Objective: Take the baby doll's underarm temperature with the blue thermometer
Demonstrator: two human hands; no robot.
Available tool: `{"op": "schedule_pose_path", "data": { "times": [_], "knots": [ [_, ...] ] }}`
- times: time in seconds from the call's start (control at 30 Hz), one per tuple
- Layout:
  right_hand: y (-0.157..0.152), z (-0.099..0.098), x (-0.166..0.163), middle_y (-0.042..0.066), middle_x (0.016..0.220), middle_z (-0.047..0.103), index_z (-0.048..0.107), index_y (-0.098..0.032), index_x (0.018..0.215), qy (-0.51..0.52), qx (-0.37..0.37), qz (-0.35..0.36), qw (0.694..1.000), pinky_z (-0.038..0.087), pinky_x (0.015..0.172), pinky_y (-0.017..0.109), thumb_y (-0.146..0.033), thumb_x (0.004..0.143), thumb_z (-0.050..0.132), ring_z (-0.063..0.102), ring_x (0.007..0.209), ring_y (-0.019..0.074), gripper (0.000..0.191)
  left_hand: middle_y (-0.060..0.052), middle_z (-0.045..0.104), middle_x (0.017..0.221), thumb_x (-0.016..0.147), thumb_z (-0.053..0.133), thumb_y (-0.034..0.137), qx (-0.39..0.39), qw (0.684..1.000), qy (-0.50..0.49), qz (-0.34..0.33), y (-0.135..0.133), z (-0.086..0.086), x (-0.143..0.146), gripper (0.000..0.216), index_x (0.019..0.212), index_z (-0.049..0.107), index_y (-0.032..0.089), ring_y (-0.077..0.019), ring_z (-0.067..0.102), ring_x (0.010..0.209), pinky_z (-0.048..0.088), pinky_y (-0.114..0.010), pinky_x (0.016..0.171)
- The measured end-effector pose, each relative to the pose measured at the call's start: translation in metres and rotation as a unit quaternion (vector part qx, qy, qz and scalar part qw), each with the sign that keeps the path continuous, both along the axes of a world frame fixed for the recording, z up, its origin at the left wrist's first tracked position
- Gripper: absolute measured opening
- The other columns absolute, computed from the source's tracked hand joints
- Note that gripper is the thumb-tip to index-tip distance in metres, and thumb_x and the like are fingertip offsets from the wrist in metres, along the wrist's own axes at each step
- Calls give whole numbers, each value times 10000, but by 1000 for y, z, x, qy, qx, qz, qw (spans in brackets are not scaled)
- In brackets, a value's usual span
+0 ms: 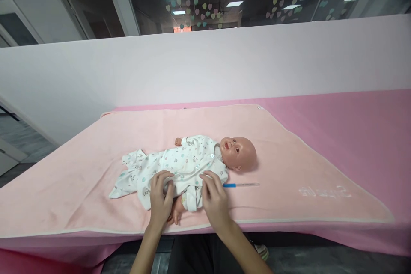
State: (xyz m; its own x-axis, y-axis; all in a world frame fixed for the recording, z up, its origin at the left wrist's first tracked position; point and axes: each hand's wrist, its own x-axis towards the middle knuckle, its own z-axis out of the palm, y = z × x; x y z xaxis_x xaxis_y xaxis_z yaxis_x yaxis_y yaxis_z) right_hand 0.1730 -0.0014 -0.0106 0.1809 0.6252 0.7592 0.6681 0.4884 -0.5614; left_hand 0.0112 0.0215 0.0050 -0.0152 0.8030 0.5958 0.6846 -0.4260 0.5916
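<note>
A baby doll (239, 154) lies on its back, its head to the right. It wears a white onesie (180, 158) with small printed figures and snaps down the front. My left hand (160, 201) rests at the near side of the onesie by the doll's waist, fingers curved and thumb apart. At the chest, my right hand (215, 201) touches the fabric with bent fingers, the thumb apart from them. The doll's near hand (176, 210) shows between my hands, below a folded-back cuff. A thin blue-and-clear stick, like a thermometer (245, 184), lies beside the doll's shoulder, its left end hidden.
Under the doll is a peach blanket (289, 171) with white edging, over a pink table cover (359, 128). A white low wall (205, 68) rises behind the table. Dark glass with heart stickers (205, 13) stands beyond it. My legs are below the near edge.
</note>
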Motion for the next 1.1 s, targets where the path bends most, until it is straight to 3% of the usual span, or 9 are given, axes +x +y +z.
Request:
{"op": "schedule_pose_path", "data": {
  "times": [0.13,0.23,0.33,0.47,0.63,0.77,0.97,1.03,1.1],
  "knots": [
    [-19,-10,63,91,944,622,582,-187,997,-50,-38,-119,991,458,825,367,-138,848,392,567,919,195,246,-54,509,1062,834,420,232,13,998,51,-24,1,0,0,208,929,605,234,-221,461,1032,373,-391,879],
    [-24,-24,113,151,1041,598,604,-156,959,-177,-122,-201,956,413,838,455,-185,824,410,518,1012,278,239,-42,517,1101,828,467,257,4,997,76,-33,4,0,1,210,970,621,266,-228,443,1071,354,-401,906],
    [-28,-35,142,143,1004,616,614,-163,881,-237,-180,-197,934,410,816,431,-222,825,407,542,965,269,222,-38,530,1101,819,499,291,-10,996,83,-30,7,-1,1,201,975,624,272,-230,438,1072,353,-405,905],
    [-36,-25,147,87,847,648,595,-179,782,-218,-251,-130,934,416,761,354,-231,838,383,587,824,220,225,-32,531,1115,815,506,328,-24,995,95,-31,8,-1,0,187,939,634,271,-231,433,1073,347,-401,906],
    [-48,20,138,33,776,656,590,-210,820,-89,-322,-80,939,419,617,262,-337,844,414,602,689,172,218,-16,535,1110,839,465,332,-34,996,82,-33,10,0,1,187,880,640,277,-216,434,1076,337,-389,914],
    [-45,49,127,13,707,647,577,-223,774,-49,-305,-90,947,385,550,236,-413,835,431,579,598,151,247,-19,539,1107,798,527,362,-30,995,98,-13,11,-2,3,157,871,637,277,-228,434,1071,333,-393,909],
    [-31,57,127,0,458,468,419,-200,506,-158,-316,-168,920,170,445,247,-390,811,433,374,409,116,359,-22,541,1109,796,531,353,-28,994,109,-16,10,-2,3,157,891,625,271,-225,435,1070,336,-387,900],
    [-28,60,136,-15,423,376,348,-196,457,-121,-333,-111,929,148,441,246,-394,804,436,307,396,96,409,-20,552,1086,801,525,342,-24,995,99,-19,9,-2,2,149,884,622,265,-218,444,1058,337,-383,900],
    [-25,66,146,-37,417,291,292,-202,449,-2,-341,-15,940,162,424,237,-450,812,414,261,391,81,456,-22,563,1060,805,517,331,-19,996,89,-25,9,-2,1,145,874,621,257,-214,457,1042,343,-379,896]
  ]
}}
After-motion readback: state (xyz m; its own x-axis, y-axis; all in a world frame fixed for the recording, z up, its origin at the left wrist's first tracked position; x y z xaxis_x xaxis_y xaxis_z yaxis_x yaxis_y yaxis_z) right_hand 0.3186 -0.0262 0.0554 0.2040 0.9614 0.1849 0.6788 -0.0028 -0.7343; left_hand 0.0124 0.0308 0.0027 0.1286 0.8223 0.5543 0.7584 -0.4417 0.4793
